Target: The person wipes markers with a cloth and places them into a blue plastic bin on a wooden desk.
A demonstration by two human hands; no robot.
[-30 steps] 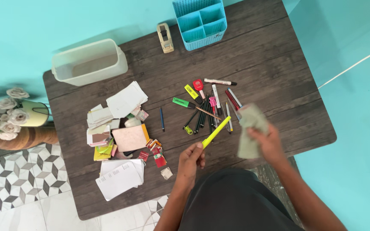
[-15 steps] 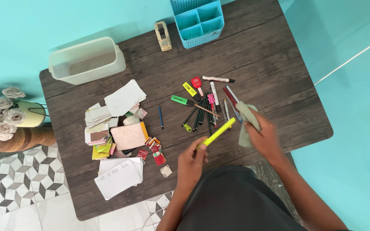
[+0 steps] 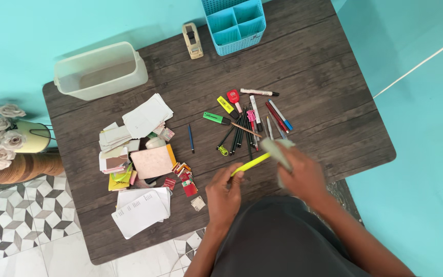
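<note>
Left hand point(image 3: 225, 194) pinches the near end of a yellow pen point(image 3: 251, 164), fingers closed round the barrel, and holds it just above the dark wooden table point(image 3: 334, 77). The pen points up and to the right, toward the right hand point(image 3: 303, 177). Right hand is closed on a pale green cloth point(image 3: 277, 152), which is wrapped over the pen's far end (the tip is hidden under the cloth, so whether it is capped cannot be told). Both hands sit near the table's front edge, close together.

Just beyond the cloth lies a loose pile of pens and pencils point(image 3: 247, 131): dark ones in a bunch, a green highlighter point(image 3: 215, 118), a yellow highlighter point(image 3: 225, 104), a white marker point(image 3: 259, 93), red and blue pens on the right. A single blue pen point(image 3: 190, 138) lies apart to the left.

Further left: a scatter of paper slips and note pads point(image 3: 134, 149), with white sheets point(image 3: 140, 211) nearest the front edge.

Far side of the table: blue divided organiser point(image 3: 234, 23), beige tape dispenser point(image 3: 192, 40), translucent white bin point(image 3: 101, 71). A vase of white flowers point(image 3: 1, 138) stands off the table on the left.
</note>
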